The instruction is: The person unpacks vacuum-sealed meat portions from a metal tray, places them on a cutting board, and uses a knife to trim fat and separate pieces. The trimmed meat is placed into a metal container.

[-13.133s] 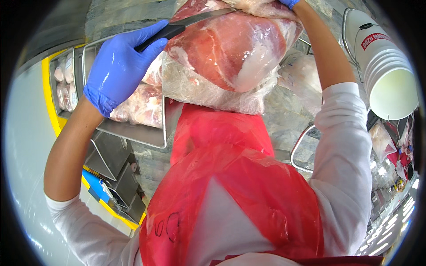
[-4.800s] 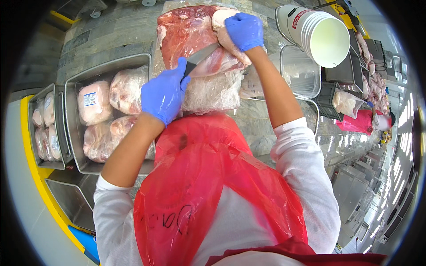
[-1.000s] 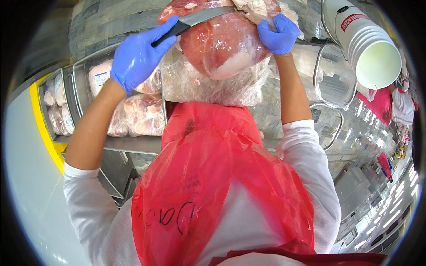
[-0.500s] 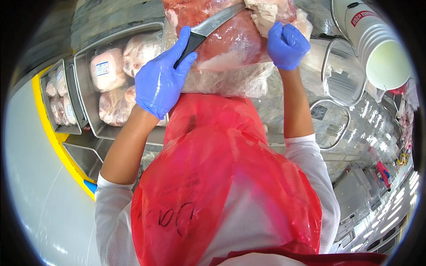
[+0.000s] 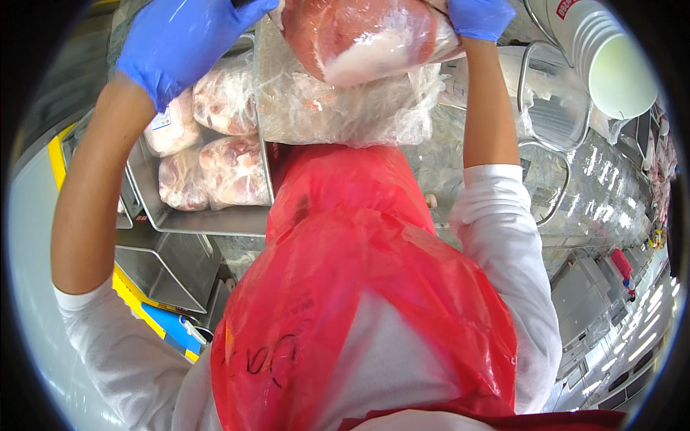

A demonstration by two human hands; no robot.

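My gloved left hand (image 5: 180, 39) is near the top edge, closed on a knife's black handle (image 5: 242, 3), which is mostly cut off by the frame. A large piece of raw red meat (image 5: 352, 32) with white fat lies on crumpled clear plastic wrap (image 5: 345, 115) at the top centre. My gloved right hand (image 5: 481, 16) is at the meat's upper right corner, fingers bent onto its edge, partly out of view. Below the wrap, my red plastic apron (image 5: 330, 237) fills the lower middle.
A steel tray (image 5: 194, 223) of bagged meat (image 5: 230, 172) sits at left, with steel bins (image 5: 165, 273) below and a yellow edge (image 5: 129, 287). A white bucket (image 5: 611, 75) and plastic-lined container (image 5: 553, 93) stand at right. Hanging or piled meat (image 5: 661, 165) shows at the far right.
Both my hands have moved up toward the top edge, the left also leftward. The meat sits higher in the picture. The knife blade, across the meat earlier, is out of view.
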